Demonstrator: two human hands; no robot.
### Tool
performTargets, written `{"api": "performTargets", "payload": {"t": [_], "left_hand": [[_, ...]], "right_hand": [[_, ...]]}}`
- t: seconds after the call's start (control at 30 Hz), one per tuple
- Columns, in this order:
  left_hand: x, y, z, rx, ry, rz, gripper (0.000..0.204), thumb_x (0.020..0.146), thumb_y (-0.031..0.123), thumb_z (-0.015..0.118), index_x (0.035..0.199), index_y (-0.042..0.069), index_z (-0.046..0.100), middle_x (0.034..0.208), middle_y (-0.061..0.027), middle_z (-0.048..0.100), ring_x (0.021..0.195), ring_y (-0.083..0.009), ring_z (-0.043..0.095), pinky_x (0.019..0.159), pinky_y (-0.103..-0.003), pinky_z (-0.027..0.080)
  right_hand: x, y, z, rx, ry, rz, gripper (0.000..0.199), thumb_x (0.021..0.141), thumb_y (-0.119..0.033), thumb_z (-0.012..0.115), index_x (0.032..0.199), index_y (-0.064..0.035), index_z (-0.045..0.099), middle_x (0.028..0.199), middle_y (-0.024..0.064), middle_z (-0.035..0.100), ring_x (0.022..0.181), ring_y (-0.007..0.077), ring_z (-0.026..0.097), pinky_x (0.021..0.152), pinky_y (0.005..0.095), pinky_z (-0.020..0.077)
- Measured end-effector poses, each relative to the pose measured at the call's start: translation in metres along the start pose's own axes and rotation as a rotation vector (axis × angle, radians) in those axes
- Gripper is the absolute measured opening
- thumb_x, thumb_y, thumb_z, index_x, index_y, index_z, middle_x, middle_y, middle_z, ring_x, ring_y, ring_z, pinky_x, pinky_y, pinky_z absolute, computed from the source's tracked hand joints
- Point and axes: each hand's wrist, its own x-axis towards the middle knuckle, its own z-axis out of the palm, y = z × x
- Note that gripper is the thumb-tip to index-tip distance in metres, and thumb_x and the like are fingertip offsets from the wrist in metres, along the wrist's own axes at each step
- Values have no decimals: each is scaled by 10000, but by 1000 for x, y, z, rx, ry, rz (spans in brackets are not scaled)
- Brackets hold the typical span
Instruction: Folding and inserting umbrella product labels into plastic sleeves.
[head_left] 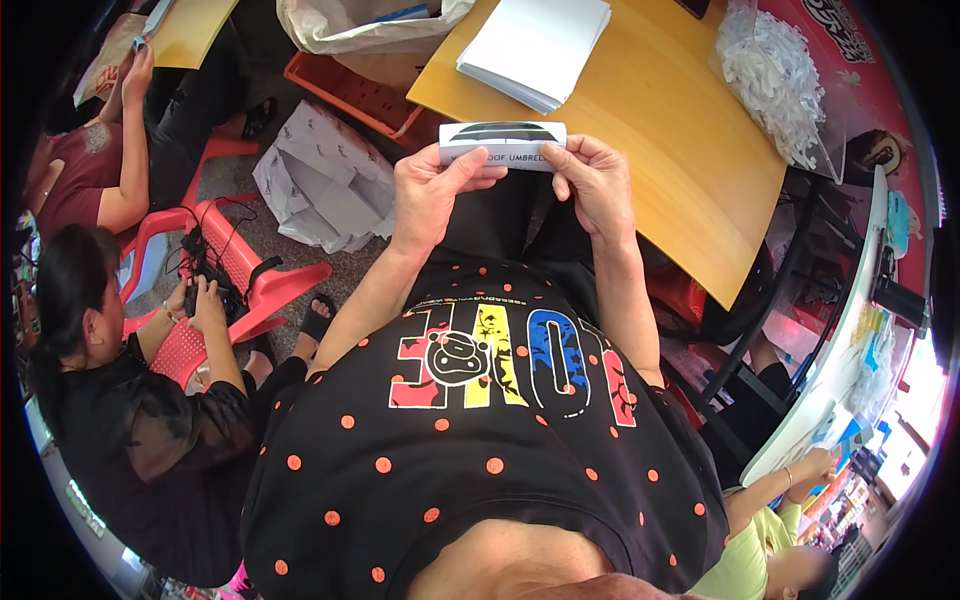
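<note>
Between both my hands is a folded white printed paper (503, 146) with a dark picture along its upper part and lettering below. My left hand (436, 190) pinches its left end, thumb on the printed face and fingers behind. At the right end, my right hand (597, 188) grips it the same way, thumb at the edge. The paper is above my lap, at the near edge of the yellow wooden table (690, 170). Just beyond it on the table lies a stack of white sheets (535, 45).
At the table's far right sits a clear bag of translucent plastic pieces (775, 85). Left of the table are an orange crate (340, 95), a white sack (375, 35) and a crumpled white bag (325, 180). Red chairs (245, 275) and co-workers (130, 400) are further left; another person (760, 550) sits lower right.
</note>
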Motion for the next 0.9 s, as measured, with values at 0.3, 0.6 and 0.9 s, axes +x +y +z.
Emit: {"api": "performTargets", "payload": {"t": [0.3,0.6,0.9], "left_hand": [[3,3,-4,142,31,121,190,880,58,625,1003,-87,631,887,-155,682,777,-199,687,707,-278,573],[3,9,6,434,-53,403,173,851,1,638,1006,-75,639,879,-106,694,783,-156,682,690,-267,559],[4,34,28,419,-42,466,177,873,-26,596,1037,-88,621,934,-133,673,821,-183,673,748,-289,561]], "right_hand": [[-13,-19,7,-783,164,-541,165,763,-34,704,917,-12,650,856,71,619,684,141,599,572,274,475],[-10,-23,-6,-1025,-69,-842,132,737,25,666,829,-21,583,859,108,609,756,277,609,642,349,495],[-6,-46,1,-1054,-53,-893,131,759,20,638,835,-38,548,845,104,587,750,289,610,640,360,497]]}}
